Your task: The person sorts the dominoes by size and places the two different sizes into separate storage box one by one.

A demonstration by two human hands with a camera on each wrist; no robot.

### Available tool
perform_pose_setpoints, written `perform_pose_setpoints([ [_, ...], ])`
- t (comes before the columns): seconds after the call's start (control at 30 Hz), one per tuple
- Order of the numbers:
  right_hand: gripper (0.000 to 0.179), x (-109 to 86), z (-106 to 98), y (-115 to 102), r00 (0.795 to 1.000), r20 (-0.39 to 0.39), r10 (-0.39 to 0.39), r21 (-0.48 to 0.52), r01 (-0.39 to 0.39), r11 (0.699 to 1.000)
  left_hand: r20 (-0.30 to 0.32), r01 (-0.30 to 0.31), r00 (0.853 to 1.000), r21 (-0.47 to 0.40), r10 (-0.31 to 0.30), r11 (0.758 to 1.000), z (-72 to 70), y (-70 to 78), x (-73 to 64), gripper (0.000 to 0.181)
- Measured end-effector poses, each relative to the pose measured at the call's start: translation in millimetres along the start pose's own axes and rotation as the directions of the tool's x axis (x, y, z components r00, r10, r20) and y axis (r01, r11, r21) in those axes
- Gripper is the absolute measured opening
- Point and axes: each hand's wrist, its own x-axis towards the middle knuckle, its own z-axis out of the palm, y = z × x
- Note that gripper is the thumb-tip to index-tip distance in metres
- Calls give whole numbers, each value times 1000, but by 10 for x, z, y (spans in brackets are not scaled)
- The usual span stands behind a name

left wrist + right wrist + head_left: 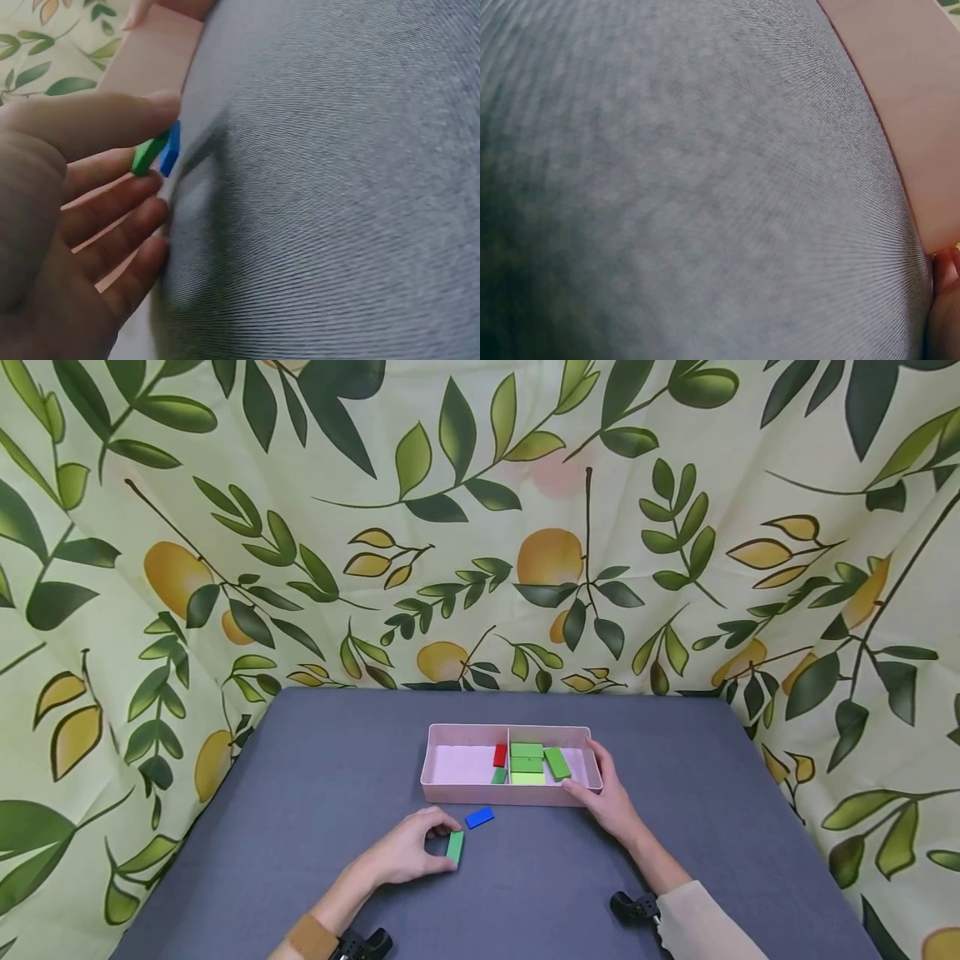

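My left hand (405, 852) pinches a small green block (455, 845) between thumb and fingers, just in front of the pink box. In the left wrist view the green block (148, 155) shows at the thumb tip, with the other fingers loosely bent below. A blue block (480, 817) lies on the cloth between that hand and the box. The pink two-compartment box (480, 794) has its right end gripped by my right hand (613, 810), thumb on the front wall. In the right wrist view only part of the right hand (946, 300) appears beside the box wall (900, 112).
In the left compartment, a red block (500, 755) and a dark green block (498, 775) lie against the divider. The right compartment holds several green blocks (527, 764), one of them tilted (557, 763). Grey cloth (337, 760) covers the table; a leaf-patterned curtain (480, 543) hangs behind.
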Motion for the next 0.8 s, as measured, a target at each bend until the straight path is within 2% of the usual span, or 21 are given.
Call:
perform_pose_setpoints([
  [0.1,88,0,-1,8,1000,3,-7,0,7,1000,-26,-18,999,-23,18,1000,-36,31,7,38],
  [0.53,87,-9,3,9,1000,22,5,-22,-5,1000,-102,-90,991,22,92,996,-264,297,158,38],
  [0.8,87,-8,-3,15,1000,14,-4,-4,4,1000,-146,-105,984,-31,100,994,-401,416,285,38],
])
